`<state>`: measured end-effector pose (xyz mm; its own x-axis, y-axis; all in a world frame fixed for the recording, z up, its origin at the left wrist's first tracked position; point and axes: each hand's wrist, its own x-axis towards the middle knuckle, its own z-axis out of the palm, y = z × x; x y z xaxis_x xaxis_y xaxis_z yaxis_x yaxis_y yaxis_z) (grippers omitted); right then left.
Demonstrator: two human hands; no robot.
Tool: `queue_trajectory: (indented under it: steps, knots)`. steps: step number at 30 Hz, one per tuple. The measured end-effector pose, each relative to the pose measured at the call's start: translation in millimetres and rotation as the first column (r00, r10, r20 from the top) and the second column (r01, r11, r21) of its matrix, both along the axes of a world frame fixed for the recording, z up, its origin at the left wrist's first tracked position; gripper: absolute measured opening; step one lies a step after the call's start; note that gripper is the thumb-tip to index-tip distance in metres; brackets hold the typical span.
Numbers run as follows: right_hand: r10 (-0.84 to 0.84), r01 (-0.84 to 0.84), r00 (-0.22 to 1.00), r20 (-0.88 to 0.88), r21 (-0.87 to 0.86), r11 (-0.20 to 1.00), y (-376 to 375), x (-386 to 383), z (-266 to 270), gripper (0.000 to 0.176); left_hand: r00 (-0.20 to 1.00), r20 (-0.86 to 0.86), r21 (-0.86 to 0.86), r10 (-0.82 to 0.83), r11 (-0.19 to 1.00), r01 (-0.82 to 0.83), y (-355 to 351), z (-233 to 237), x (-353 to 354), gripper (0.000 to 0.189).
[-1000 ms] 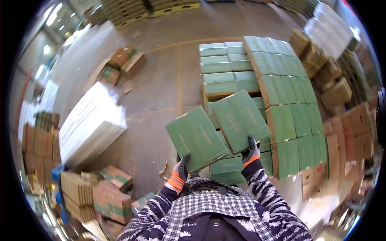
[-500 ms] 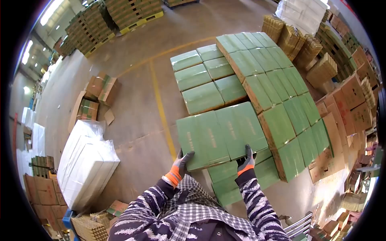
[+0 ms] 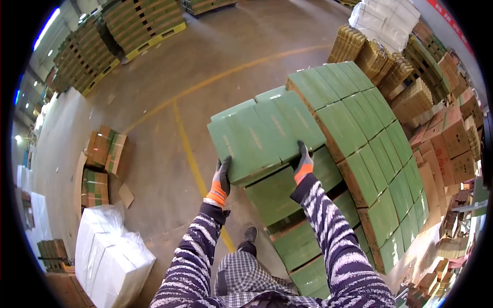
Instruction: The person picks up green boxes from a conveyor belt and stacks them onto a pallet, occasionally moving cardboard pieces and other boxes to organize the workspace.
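A pair of green cardboard boxes [image 3: 245, 141] is held side by side between my two gloved hands, green tops facing up. My left hand [image 3: 221, 179] grips their near left corner, its thumb on the side. On the near right side, my right hand [image 3: 303, 160] is closed on the boxes, with some fingers hidden. Both arms are stretched forward. Beneath and nearer to me lie more green boxes [image 3: 272, 197] in a lower part of the stack. Whether the held pair touches the boxes below cannot be made out. A taller block of green boxes [image 3: 354, 133] stands immediately right.
A white plastic-wrapped bundle [image 3: 110, 256] stands at the left. Beyond it are opened brown cartons [image 3: 105, 149] on the floor. Loaded pallets [image 3: 144, 25] stand far back; bundled egg-tray-like stacks [image 3: 372, 56] and brown cartons [image 3: 452, 143] line the right. A yellow line [image 3: 187, 143] crosses the floor.
My hands have carried the pair of boxes forward, away from my body, covering much of the farther low boxes. My arms are straighter, and one foot now shows below.
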<state>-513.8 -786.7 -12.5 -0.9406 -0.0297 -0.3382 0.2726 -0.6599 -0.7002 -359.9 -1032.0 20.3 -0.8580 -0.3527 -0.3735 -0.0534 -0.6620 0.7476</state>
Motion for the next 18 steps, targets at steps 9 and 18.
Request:
queue_trajectory:
  steps: [9,18]
  knots:
    - [0.443,-0.535,0.845,0.3,0.448,0.716,-51,-94,-37,0.075,0.995,0.071,-0.049,0.066,0.997,-0.062,-47,-38,-95,0.054]
    - [0.409,-0.403,0.893,0.189,0.74,0.538,104,180,18,0.054,0.888,0.424,-0.235,-0.178,0.925,0.298,-27,6,-49,0.067]
